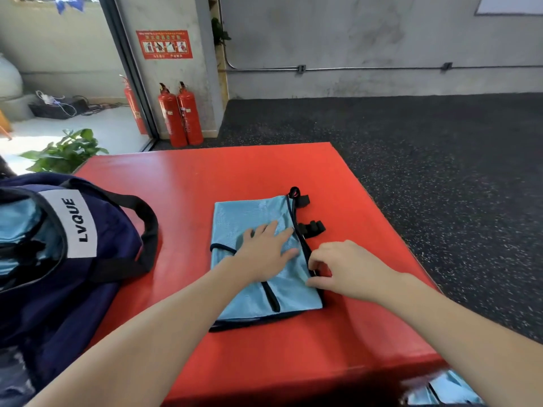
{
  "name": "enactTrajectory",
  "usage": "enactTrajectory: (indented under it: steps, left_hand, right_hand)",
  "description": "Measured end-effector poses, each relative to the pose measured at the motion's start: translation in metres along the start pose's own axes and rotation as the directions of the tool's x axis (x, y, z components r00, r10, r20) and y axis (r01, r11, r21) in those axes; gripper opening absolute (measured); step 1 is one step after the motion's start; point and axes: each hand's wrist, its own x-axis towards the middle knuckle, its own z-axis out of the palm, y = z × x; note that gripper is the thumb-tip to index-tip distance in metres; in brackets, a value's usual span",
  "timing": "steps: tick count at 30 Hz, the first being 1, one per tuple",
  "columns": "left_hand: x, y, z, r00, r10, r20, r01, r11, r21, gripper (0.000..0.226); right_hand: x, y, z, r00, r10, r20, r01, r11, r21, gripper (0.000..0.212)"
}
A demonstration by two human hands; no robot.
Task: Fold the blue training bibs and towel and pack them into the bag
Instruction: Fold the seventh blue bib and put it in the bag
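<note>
Under left fingers [276,230], folded bib [249,212]

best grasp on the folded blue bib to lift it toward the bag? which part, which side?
Probably the right long edge of the folded blue bib, approached from the right. The black trim and layered edges meet there, and the right hand already pinches it. The left hand presses flat on top. A pinch through all layers there should keep the fold.

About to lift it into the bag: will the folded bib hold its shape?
Probably not. The bib looks like thin mesh lying limp under the left hand, so it should flop and unfold. Likely very light. Its black straps already stick out and may dangle.
</note>
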Motion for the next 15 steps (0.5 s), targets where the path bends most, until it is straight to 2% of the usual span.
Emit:
enactTrajectory:
  steps: [3,7,11,15]
  left_hand:
    - [-0.03,-0.007,-0.002,0.999,0.054,-0.007,-0.054,0.999,-0.002,0.062]
    - [-0.074,-0.027,0.002,0.994,0.109,-0.033,-0.109,0.994,-0.017,0.059]
    - [-0.118,-0.044,0.009,0.974,0.197,-0.11,-0.197,0.98,0.006,0.066]
    - [-0.149,-0.051,0.013,0.968,0.21,-0.137,-0.215,0.976,-0.023,0.058]
  right_hand:
    - [-0.012,-0.004,-0.003,0.998,-0.056,0.007,0.055,0.996,0.076,0.03]
    - [-0.027,-0.014,-0.003,0.993,-0.09,0.07,0.081,0.988,0.129,0.04]
    - [-0.036,-0.022,0.001,0.988,-0.133,0.082,0.123,0.986,0.114,0.045]
    - [-0.039,-0.03,0.007,0.982,-0.19,0.017,0.189,0.981,0.051,0.037]
